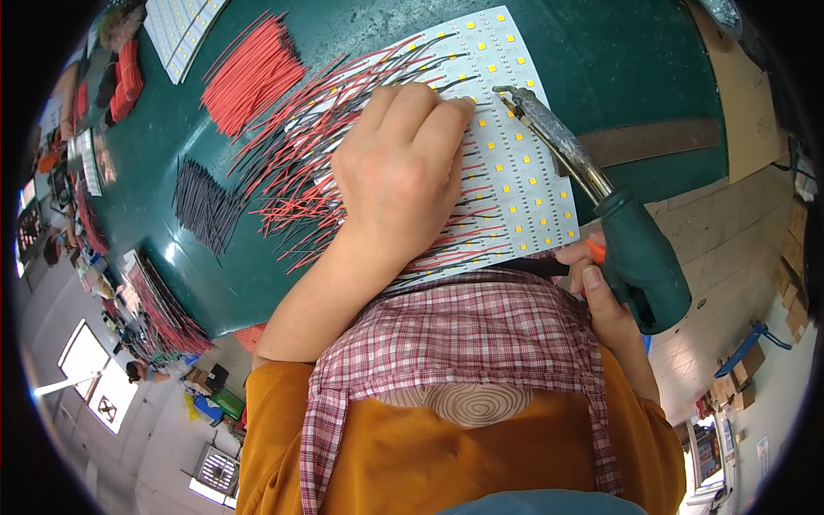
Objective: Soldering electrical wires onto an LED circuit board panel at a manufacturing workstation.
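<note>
A white LED circuit board [534, 184] with rows of yellow chips lies before me, many red and black wires [309, 129] fanning leftward off it. My left hand [399, 163] is closed above the board, thumb and forefinger pinched. A dark wire end [482, 105] shows just past those fingertips; the rest of it is hidden under the hand. In my right hand [601, 287] is a green soldering gun [648, 262], gripped by its handle. Its metal barrel slants up and left, and the tip is over the board, close to the left fingertips. Whether it touches a pad I cannot tell.
A pile of red wires [253, 75] and a smaller bundle of black wires [208, 206] lie left on the green table [635, 51]. More boards [180, 34] are at the far left. A dark flat strip [652, 142] rests at the right, near cardboard [747, 103].
</note>
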`<state>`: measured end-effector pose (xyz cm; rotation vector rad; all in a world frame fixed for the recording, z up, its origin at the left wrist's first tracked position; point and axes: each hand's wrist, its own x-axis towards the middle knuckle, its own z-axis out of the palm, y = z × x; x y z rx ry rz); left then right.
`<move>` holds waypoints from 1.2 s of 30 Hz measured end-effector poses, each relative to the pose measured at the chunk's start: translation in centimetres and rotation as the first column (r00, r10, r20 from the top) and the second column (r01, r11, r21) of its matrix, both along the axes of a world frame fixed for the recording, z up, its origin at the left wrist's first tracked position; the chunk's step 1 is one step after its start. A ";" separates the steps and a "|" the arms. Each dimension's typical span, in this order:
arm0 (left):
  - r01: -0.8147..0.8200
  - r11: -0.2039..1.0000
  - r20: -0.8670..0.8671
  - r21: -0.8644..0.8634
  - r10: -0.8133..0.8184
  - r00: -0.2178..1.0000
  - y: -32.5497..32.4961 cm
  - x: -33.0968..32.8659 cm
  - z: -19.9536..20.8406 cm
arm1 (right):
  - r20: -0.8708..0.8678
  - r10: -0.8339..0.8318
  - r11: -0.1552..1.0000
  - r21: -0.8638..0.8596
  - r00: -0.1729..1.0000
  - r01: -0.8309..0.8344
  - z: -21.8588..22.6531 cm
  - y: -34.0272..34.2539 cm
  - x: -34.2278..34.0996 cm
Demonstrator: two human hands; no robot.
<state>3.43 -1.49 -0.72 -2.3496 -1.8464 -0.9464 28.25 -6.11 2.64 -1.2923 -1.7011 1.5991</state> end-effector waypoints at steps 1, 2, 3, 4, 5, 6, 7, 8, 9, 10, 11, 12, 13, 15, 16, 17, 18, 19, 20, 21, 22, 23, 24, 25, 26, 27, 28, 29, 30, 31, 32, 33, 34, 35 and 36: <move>-0.003 1.000 -0.003 0.000 0.003 1.000 0.0 0.1 0.0 | -0.003 0.003 1.000 0.000 1.000 -0.003 -0.1 0.0 0.0; -0.012 1.000 -0.034 -0.014 0.011 0.999 0.0 0.1 0.1 | 0.029 0.019 1.000 -0.015 0.999 -0.018 -0.1 -0.1 0.1; -0.018 0.999 -0.064 -0.029 0.016 0.998 0.0 0.2 0.1 | 0.062 0.032 0.999 -0.031 0.998 -0.031 -0.2 -0.2 0.2; -0.018 0.999 -0.063 -0.030 0.016 0.998 -0.1 0.3 0.1 | 0.063 0.032 0.999 -0.032 0.997 -0.031 -0.3 -0.4 0.1; -0.022 0.999 -0.078 -0.036 0.019 0.997 -0.1 0.3 0.2 | 0.056 0.008 1.000 -0.021 0.998 -0.007 -0.4 -0.5 0.1; -0.025 0.999 -0.093 -0.041 0.021 0.995 -0.1 0.3 0.2 | 0.048 -0.017 1.000 -0.009 0.999 0.018 -0.5 -0.6 0.0; -0.025 0.999 -0.094 -0.041 0.021 0.995 -0.1 0.3 0.2 | 0.047 -0.018 1.000 -0.009 0.999 0.018 -0.5 -0.6 0.0; -0.022 0.999 -0.105 -0.041 0.018 0.994 -0.1 0.3 0.1 | 0.045 -0.005 1.000 -0.030 0.999 0.006 -0.5 -0.5 0.1; -0.020 0.999 -0.113 -0.041 0.015 0.993 -0.1 0.3 0.2 | 0.045 0.008 0.999 -0.051 0.999 -0.005 -0.5 -0.6 0.1; -0.020 0.999 -0.112 -0.040 0.015 0.994 -0.1 0.3 0.2 | 0.047 0.008 0.999 -0.051 0.999 -0.005 -0.5 -0.6 0.2; -0.017 0.999 -0.110 -0.041 0.012 0.994 -0.2 0.3 0.2 | 0.099 0.040 0.999 -0.030 0.994 -0.037 -0.7 -0.6 0.2; -0.013 0.999 -0.107 -0.042 0.008 0.994 -0.1 0.3 0.3 | 0.152 0.069 0.998 -0.010 0.986 -0.069 -0.9 -0.8 0.3; -0.011 0.999 -0.105 -0.041 0.007 0.994 -0.1 0.4 0.3 | 0.154 0.068 0.998 -0.010 0.986 -0.067 -1.1 -1.0 0.5; -0.010 0.999 -0.117 -0.039 0.005 0.993 -0.1 0.4 0.3 | 0.139 0.051 0.997 -0.060 0.989 -0.043 -1.4 -1.2 0.7; -0.010 0.999 -0.118 -0.039 0.006 0.993 -0.1 0.4 0.3 | 0.137 0.052 0.997 -0.060 0.989 -0.044 -1.2 -1.0 0.5; -0.009 0.999 -0.120 -0.043 0.004 0.993 -0.1 0.4 0.2 | 0.091 0.002 1.000 -0.010 0.996 -0.002 -0.6 -0.7 0.0; -0.009 0.999 -0.119 -0.045 0.004 0.993 -0.1 0.3 0.2 | 0.045 -0.043 0.998 0.039 0.998 0.041 -0.3 -0.5 -0.4; -0.011 0.999 -0.119 -0.042 0.006 0.993 -0.1 0.3 0.2 | 0.045 -0.041 0.998 0.042 0.998 0.039 -0.3 -0.4 -0.3; -0.017 0.999 -0.103 -0.042 0.012 0.995 0.0 0.4 0.3 | 0.034 -0.019 0.999 0.030 0.999 0.018 -0.4 -0.4 -0.1; -0.020 0.999 -0.086 -0.045 0.016 0.996 0.0 0.5 0.3 | 0.023 0.001 1.000 0.016 1.000 -0.001 -0.4 -0.4 0.1; -0.020 0.999 -0.086 -0.043 0.016 0.996 0.0 0.5 0.4 | 0.023 0.001 1.000 0.018 1.000 -0.001 -0.5 -0.5 0.2; -0.023 0.999 -0.085 -0.041 0.019 0.996 0.0 0.4 0.4 | 0.045 0.010 1.000 -0.028 0.999 -0.009 -0.6 -0.6 0.2; -0.027 0.999 -0.085 -0.039 0.024 0.996 0.0 0.4 0.4 | 0.066 0.021 0.997 -0.074 0.998 -0.016 -0.6 -0.6 0.3; -0.028 0.999 -0.085 -0.037 0.025 0.996 0.0 0.4 0.3 | 0.066 0.023 0.997 -0.072 0.998 -0.018 -0.6 -0.7 0.2; -0.020 0.999 -0.109 -0.028 0.017 0.994 0.0 0.4 0.2 | 0.054 -0.005 0.999 -0.051 0.999 0.008 -0.5 -0.7 0.0; -0.011 1.000 -0.134 -0.019 0.008 0.991 0.0 0.4 0.1 | 0.041 -0.033 0.999 -0.031 0.999 0.034 -0.5 -0.7 -0.1; -0.011 1.000 -0.135 -0.017 0.009 0.991 0.0 0.4 0.0 | 0.040 -0.032 0.999 -0.029 0.999 0.033 -0.6 -0.7 -0.1; -0.012 1.000 -0.135 -0.014 0.010 0.991 0.0 0.4 0.0 | 0.079 0.006 1.000 0.001 0.997 -0.006 -0.8 -0.6 -0.1; -0.013 1.000 -0.134 -0.012 0.011 0.991 -0.1 0.4 0.0 | 0.120 0.043 0.998 0.030 0.992 -0.047 -0.9 -0.6 0.0; -0.014 1.000 -0.133 -0.009 0.012 0.991 -0.1 0.4 0.0 | 0.121 0.044 0.998 0.033 0.992 -0.048 -1.0 -0.6 0.1; -0.013 1.000 -0.131 -0.013 0.011 0.991 0.0 0.4 -0.1 | 0.120 0.055 0.997 0.053 0.991 -0.062 -1.1 -0.6 0.2; -0.011 1.000 -0.129 -0.016 0.009 0.992 -0.1 0.3 -0.1 | 0.118 0.066 0.995 0.073 0.991 -0.075 -1.2 -0.7 0.2; -0.011 1.000 -0.129 -0.014 0.009 0.992 -0.1 0.3 0.0 | 0.118 0.066 0.994 0.075 0.991 -0.075 -0.9 -0.7 0.0; -0.008 1.000 -0.126 -0.026 0.005 0.992 0.0 0.3 0.1 | 0.025 -0.042 0.999 -0.013 0.999 0.042 -0.3 -0.8 -0.5; -0.007 0.999 -0.124 -0.038 0.002 0.992 -0.1 0.3 0.2 | -0.059 -0.155 0.983 -0.111 0.986 0.148 0.1 -0.9 -0.8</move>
